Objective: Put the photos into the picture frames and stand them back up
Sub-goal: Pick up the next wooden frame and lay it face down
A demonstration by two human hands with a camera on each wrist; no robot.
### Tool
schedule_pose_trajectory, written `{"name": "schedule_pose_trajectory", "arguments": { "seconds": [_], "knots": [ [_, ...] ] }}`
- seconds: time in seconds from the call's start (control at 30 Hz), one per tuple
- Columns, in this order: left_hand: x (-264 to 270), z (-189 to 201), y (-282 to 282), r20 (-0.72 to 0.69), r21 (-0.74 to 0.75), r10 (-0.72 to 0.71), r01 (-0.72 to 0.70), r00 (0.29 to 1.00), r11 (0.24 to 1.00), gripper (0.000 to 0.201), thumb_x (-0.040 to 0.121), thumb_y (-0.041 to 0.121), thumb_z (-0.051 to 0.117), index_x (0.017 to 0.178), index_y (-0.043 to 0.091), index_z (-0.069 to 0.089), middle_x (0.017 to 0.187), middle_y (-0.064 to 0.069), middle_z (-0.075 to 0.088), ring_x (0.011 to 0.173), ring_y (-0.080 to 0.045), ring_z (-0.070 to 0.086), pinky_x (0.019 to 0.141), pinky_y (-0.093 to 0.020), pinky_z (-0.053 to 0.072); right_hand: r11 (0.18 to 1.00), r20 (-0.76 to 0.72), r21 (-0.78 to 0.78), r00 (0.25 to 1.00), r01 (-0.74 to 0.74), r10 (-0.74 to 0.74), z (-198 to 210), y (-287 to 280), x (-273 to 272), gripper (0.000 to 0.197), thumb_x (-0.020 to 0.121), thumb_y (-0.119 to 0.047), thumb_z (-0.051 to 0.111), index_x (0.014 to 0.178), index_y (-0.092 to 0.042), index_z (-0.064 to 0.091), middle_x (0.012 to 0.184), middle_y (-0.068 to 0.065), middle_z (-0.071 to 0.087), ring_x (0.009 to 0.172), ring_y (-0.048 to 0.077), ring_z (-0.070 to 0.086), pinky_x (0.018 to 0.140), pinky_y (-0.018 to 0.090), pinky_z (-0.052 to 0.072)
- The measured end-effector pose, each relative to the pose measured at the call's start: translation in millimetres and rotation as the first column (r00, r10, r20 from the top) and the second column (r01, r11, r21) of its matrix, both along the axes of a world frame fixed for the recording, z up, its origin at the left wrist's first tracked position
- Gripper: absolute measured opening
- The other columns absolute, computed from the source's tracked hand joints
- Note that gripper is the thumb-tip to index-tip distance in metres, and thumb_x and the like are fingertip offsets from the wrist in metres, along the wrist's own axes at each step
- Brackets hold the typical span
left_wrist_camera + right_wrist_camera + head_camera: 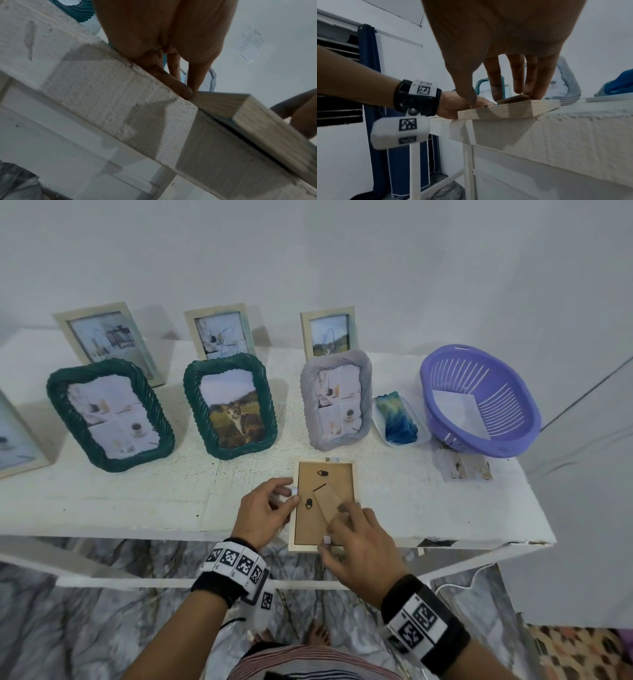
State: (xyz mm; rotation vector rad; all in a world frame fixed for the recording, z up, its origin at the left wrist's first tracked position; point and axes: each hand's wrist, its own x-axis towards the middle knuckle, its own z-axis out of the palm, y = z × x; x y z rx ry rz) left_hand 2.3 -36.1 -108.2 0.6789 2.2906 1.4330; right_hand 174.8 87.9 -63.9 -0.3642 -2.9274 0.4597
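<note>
A pale wooden frame (354, 474) lies face down at the front edge of the white table (137, 501), its near end hanging slightly over. Its brown backing board (308, 529) faces up, with black turn clips and a stand leg (327, 501). My left hand (291, 496) pinches the frame's left rim between thumb and forefinger, as the left wrist view shows at the fingertips (188, 93). My right hand (337, 525) lies flat on the backing with straight, spread fingers (518, 81) touching the stand leg. A loose photo (462, 465) lies on the table to the right.
Several frames with photos stand behind: two green wicker ones (109, 412) (231, 405), a grey one (337, 400), pale ones along the wall. A purple basket (479, 402) holding a sheet and a blue cloth in a clear tray (399, 419) sit at the right.
</note>
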Motion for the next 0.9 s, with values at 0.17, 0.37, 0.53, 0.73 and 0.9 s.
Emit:
{"name": "schedule_pose_trajectory", "arguments": {
  "seconds": [0.17, 0.37, 0.53, 0.73, 0.9],
  "knots": [
    [0, 1, 0, 0.003, 0.005, -0.003, 0.003, 1.000, 1.000, 0.031, 0.085, 0.020, 0.075, 0.115, 0.021, 0.067, 0.094, 0.003, 0.068, 0.067, -0.005, 0.062, 0.059, -0.025, 0.058, 0.996, 0.003, 0.086, 0.999, 0.036, -0.036, -9, -8, 6, 0.027, 0.075, -0.035, 0.071, 0.085, -0.010, 0.066, 0.109, 0.013, 0.058, 0.089, 0.027, 0.058, 0.072, 0.031, 0.053],
    [2, 2, 1, 0.003, -0.006, 0.001, -0.001, 1.000, 1.000, 0.030, 0.086, 0.022, 0.074, 0.116, 0.021, 0.067, 0.096, 0.003, 0.068, 0.069, -0.006, 0.063, 0.062, -0.028, 0.059, 0.996, -0.005, 0.001, 0.996, 0.089, -0.089, -18, -13, 6, 0.020, 0.078, -0.029, 0.063, 0.090, -0.013, 0.063, 0.116, 0.008, 0.054, 0.096, 0.028, 0.055, 0.073, 0.038, 0.052],
    [3, 0, 1, -0.017, -0.020, 0.014, -0.015, 1.000, 1.000, 0.029, 0.086, 0.025, 0.074, 0.114, 0.024, 0.067, 0.095, 0.006, 0.069, 0.069, -0.009, 0.064, 0.070, -0.032, 0.059, 0.978, -0.034, -0.174, 0.991, 0.118, -0.126, -24, -19, 7, 0.021, 0.079, -0.021, 0.055, 0.097, -0.025, 0.063, 0.121, 0.005, 0.049, 0.110, 0.027, 0.042, 0.086, 0.043, 0.046],
    [2, -1, 0, -0.032, -0.033, 0.012, -0.013, 0.999, 0.999, 0.029, 0.086, 0.026, 0.074, 0.114, 0.026, 0.067, 0.095, 0.009, 0.069, 0.071, -0.014, 0.065, 0.073, -0.041, 0.059, 0.987, -0.030, -0.160, 0.999, 0.028, -0.033, -22, -10, 9, 0.024, 0.083, -0.016, 0.058, 0.101, -0.031, 0.062, 0.123, 0.006, 0.049, 0.112, 0.029, 0.040, 0.086, 0.044, 0.048],
    [2, -2, -1, -0.036, -0.012, 0.000, -0.001, 0.999, 1.000, 0.029, 0.086, 0.026, 0.073, 0.114, 0.029, 0.068, 0.095, 0.007, 0.069, 0.067, -0.017, 0.065, 0.069, -0.042, 0.059, 0.992, -0.034, -0.116, 0.998, 0.049, -0.053, -12, -2, 4, 0.032, 0.082, -0.039, 0.057, 0.111, -0.026, 0.058, 0.121, 0.005, 0.049, 0.102, 0.025, 0.046, 0.079, 0.036, 0.050]
  ]
}}
